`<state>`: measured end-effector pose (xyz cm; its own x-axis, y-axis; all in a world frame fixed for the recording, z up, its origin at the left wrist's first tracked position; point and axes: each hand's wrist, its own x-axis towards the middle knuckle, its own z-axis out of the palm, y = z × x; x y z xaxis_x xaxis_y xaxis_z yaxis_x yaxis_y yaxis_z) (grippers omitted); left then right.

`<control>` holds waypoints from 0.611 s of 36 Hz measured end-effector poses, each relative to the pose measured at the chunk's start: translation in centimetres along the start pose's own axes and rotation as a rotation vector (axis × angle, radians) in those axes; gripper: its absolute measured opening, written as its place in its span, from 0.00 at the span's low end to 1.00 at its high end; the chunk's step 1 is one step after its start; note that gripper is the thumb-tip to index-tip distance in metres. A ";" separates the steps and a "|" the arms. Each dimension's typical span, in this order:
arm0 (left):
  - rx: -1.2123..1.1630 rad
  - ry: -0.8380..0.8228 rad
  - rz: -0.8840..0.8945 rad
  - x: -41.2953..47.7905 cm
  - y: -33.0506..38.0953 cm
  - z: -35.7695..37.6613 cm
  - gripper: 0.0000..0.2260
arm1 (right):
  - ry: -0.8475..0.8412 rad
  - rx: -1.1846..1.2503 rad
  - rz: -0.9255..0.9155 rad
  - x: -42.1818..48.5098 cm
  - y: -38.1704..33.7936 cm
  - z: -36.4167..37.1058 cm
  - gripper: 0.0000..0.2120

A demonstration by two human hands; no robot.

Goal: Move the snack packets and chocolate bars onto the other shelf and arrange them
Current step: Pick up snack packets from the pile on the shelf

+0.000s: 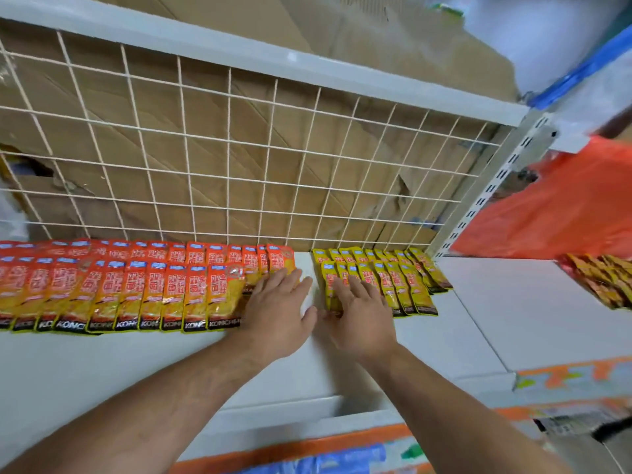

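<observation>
my flat left hand (277,313) tidies orange foil packets (136,289), flat right hand (359,316) yellow foil packets (400,282), along the white metal shelf (478,319) back edge; seems nearly done.

A white shelf (102,371) fills the lower half of the frame. On it, at left and centre, orange-red packets (136,295) lie flat in two overlapping rows along the back edge. Right of centre, yellow packets (403,285) lie in two shorter overlapping rows, with a bare strip between the groups. At the right edge, a neighbouring shelf (530,313) carries darker packets (602,282), which are blurred.
</observation>
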<state>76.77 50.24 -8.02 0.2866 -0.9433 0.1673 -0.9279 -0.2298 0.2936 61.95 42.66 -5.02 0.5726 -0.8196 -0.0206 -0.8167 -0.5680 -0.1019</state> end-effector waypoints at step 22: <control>-0.009 -0.101 0.139 1.0 28.8 5.4 0.37 | 0.109 0.061 0.161 -11.6 27.8 -4.1 0.40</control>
<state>49.08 41.43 -4.45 0.1302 -0.9852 0.1114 -0.9547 -0.0942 0.2824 32.28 36.08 -3.49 0.4215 -0.9044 0.0664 -0.8890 -0.4265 -0.1663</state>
